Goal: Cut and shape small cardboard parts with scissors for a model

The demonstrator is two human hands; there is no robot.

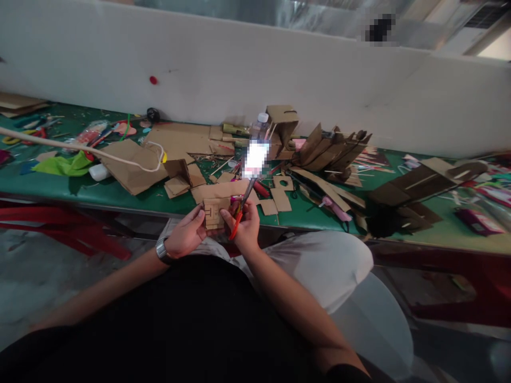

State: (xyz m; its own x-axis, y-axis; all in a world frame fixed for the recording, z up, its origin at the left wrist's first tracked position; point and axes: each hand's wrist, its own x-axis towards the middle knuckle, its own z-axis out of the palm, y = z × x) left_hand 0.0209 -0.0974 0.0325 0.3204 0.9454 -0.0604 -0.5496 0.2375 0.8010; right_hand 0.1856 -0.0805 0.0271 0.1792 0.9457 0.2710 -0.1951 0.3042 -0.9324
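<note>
My left hand (187, 234), with a watch on its wrist, grips the left side of a small piece of cardboard (213, 214) with dark printing on it. My right hand (246, 229) is closed around red-handled scissors (236, 225), and its thumb also rests at the cardboard's right side. The scissor blades point up and away from me, toward the table. Just beyond the held piece, a longer cardboard strip (227, 188) lies at the table's front edge.
On the green table (154, 201) lie cardboard scraps (281, 200), a folded cardboard sheet (133, 165) and thin sticks. A plastic bottle (261, 126) stands behind, near upright cardboard pieces (333, 151). To the right is a large cardboard construction (419, 183); a white wall (223, 74) backs the table.
</note>
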